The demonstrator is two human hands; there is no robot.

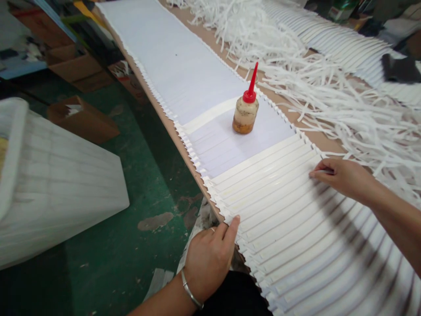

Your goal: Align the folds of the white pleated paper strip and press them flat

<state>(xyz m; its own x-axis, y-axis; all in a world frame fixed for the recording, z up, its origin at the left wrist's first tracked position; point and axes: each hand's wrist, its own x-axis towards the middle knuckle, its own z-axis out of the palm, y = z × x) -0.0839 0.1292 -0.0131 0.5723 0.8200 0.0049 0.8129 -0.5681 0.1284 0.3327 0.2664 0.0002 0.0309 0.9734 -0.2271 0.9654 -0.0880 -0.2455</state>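
Note:
A long row of overlapping white paper sheets (184, 66) runs along the brown table (171, 127). Near me the sheets carry cream strips (279, 210) laid side by side. My left hand (210, 256), with a bracelet on the wrist, pinches the near edge of one strip with thumb and curled fingers. My right hand (342, 175) pinches the far end of a strip, fingers closed on it. A glue bottle (246, 109) with a red pointed cap stands upright on the sheets beyond the strips.
A heap of loose white paper strips (329, 83) covers the table's right side, with more fanned sheets (332, 39) behind. Left of the table lie a green floor, cardboard boxes (82, 118) and a white stacked bundle (55, 184).

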